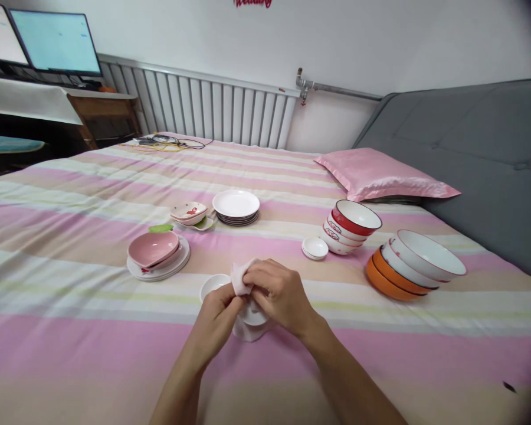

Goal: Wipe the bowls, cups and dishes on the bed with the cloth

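Note:
A pale pinkish-white cloth [242, 276] is bunched between my two hands, above the striped bedsheet. My right hand [281, 292] is closed on the cloth from the right, its fingers curled over it. From the left, my left hand [219, 316] pinches the cloth's lower edge; anything folded inside is hidden. Just beyond my left fingers lies a small white dish [213, 283], partly covered. Below the hands a second white dish [253, 317] shows, with a whitish piece of fabric [250, 332] under it. Two or more small white saucers [315, 248] are stacked to the right.
Left are pink bowls [153, 248] on white plates [183, 260], patterned dishes [189, 211] and a green leaf-shaped piece [160, 228]. Stacked plates [236, 203] stand ahead. Right are red-and-white bowls [358, 217] and white bowls [429, 257] over orange ones [380, 280]. A pink pillow [380, 172] lies behind.

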Tool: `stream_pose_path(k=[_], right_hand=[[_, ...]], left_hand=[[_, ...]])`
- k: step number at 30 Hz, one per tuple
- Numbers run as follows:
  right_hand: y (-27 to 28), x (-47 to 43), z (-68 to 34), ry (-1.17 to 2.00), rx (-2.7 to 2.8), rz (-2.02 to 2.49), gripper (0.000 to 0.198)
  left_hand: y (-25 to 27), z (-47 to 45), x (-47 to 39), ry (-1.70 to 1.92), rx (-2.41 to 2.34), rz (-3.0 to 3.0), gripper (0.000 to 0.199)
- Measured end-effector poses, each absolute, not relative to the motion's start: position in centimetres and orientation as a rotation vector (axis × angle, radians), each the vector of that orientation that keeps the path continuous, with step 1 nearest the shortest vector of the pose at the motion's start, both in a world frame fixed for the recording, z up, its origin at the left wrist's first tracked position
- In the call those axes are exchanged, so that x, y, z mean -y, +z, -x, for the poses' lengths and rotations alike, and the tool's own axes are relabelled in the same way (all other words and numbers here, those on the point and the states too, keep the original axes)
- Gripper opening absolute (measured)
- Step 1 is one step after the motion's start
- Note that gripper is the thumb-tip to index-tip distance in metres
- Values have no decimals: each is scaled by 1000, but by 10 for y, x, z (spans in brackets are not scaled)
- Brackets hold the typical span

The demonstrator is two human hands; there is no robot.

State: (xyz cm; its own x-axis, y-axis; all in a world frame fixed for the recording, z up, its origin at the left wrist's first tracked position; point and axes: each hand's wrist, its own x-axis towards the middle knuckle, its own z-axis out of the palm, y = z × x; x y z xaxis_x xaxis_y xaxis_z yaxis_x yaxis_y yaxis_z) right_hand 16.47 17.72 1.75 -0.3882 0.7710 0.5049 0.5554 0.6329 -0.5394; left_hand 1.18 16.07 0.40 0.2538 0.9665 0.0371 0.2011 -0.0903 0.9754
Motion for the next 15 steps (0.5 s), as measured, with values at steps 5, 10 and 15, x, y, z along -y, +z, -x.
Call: stream_pose_path(k=[5,10,15], right_hand=[[15,-180,-167,465,1900,1161,21],[13,-185,-169,719,1622,1254,13],[10,-187,-167,851,1509,1289,16]], left_hand=[[4,-11,-162,953,-1176,-1510,21],[7,-12,-161,1061,-1110,-1315,33],[8,-16,-160,1211,-1085,-1124,49]])
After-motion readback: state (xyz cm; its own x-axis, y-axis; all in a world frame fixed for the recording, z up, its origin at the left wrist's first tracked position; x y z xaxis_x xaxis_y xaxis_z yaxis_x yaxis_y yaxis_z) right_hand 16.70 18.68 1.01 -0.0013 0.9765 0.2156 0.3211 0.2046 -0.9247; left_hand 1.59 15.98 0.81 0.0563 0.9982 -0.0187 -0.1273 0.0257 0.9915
